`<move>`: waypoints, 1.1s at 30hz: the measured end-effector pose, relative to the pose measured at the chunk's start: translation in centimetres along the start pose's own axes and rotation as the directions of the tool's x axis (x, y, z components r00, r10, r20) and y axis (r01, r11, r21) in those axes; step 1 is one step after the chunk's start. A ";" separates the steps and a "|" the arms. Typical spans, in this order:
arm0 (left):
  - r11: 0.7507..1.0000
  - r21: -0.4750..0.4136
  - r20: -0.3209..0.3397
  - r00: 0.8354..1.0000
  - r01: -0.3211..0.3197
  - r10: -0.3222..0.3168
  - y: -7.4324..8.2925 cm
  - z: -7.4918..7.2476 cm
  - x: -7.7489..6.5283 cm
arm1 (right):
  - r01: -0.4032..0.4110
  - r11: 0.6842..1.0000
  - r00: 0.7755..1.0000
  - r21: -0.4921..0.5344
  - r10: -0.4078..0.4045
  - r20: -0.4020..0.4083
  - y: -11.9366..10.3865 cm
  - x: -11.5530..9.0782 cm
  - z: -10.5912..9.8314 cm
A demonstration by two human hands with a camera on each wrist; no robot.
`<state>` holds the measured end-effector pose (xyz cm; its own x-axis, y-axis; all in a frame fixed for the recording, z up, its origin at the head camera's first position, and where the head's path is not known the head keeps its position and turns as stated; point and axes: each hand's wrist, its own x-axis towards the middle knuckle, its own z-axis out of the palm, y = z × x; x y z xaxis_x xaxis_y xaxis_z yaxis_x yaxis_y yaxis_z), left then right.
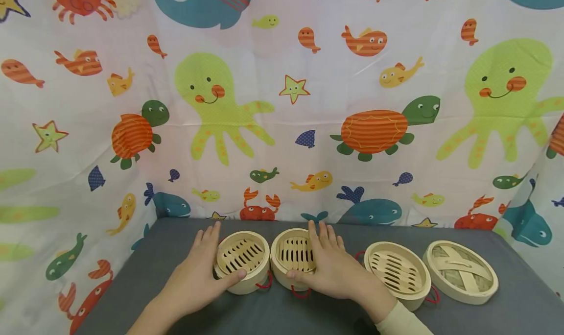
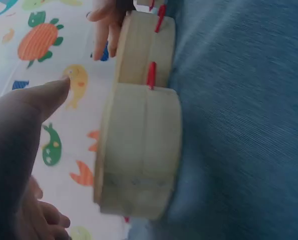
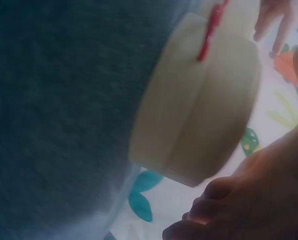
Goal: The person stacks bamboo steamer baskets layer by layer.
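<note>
Two small round bamboo steamer baskets stand side by side on the dark grey tabletop. My left hand (image 1: 196,274) is at the outer side of the left steamer basket (image 1: 248,287), fingers straight and pointing away, thumb stretched toward its front. My right hand (image 1: 332,271) lies along the right side of the second steamer basket (image 1: 279,274), fingers straight, thumb across its front rim. Both baskets have slatted bottoms and red cord loops. In the left wrist view, the thumb (image 2: 46,100) is spread apart from the basket wall (image 2: 138,145).
A third steamer basket (image 1: 425,296) with red loops stands to the right, beyond the right forearm. Beside it lies a woven bamboo lid (image 1: 460,265). A white curtain (image 1: 282,144) printed with sea animals hangs behind the grey tabletop (image 1: 264,320) and at its sides.
</note>
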<state>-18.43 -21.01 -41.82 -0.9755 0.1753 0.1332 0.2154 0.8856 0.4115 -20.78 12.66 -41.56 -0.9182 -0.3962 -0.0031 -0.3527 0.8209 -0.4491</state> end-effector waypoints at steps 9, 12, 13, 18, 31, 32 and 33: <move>0.945 -0.249 0.045 0.978 0.211 -0.206 -1.8 1.4 -1.2 | -0.038 0.995 0.999 0.087 0.041 -0.023 0.4 0.6 1.1; 0.926 -0.314 0.026 0.977 0.210 -0.213 -2.3 2.4 -1.4 | -0.054 0.993 0.998 0.109 0.057 -0.029 0.5 0.7 1.3; 0.920 -0.333 0.021 0.977 0.205 -0.210 -2.5 2.6 -1.4 | -0.060 0.991 0.998 0.120 0.064 -0.024 0.5 0.7 1.4; 0.921 -0.359 -0.021 0.986 0.149 -0.167 -3.1 3.4 -1.4 | -0.061 0.982 0.997 0.181 0.068 -0.031 0.7 0.7 1.6; 0.900 -0.415 -0.041 0.985 0.136 -0.168 -4.1 4.6 -1.3 | -0.049 0.969 0.993 0.242 0.073 -0.092 1.1 0.9 2.1; 0.898 -0.416 -0.038 0.984 0.141 -0.173 -4.3 4.7 -1.4 | -0.055 0.967 0.993 0.249 0.079 -0.088 1.0 1.0 2.2; 0.897 -0.418 -0.036 0.984 0.146 -0.177 -4.5 4.7 -1.5 | -0.060 0.966 0.993 0.253 0.084 -0.084 1.0 1.1 2.3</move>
<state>-18.19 -23.20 -48.13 -0.9959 0.0006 0.0906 0.0700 0.6397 0.7655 -21.74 12.11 -44.04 -0.9564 -0.2899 0.0343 -0.2396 0.7124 -0.6596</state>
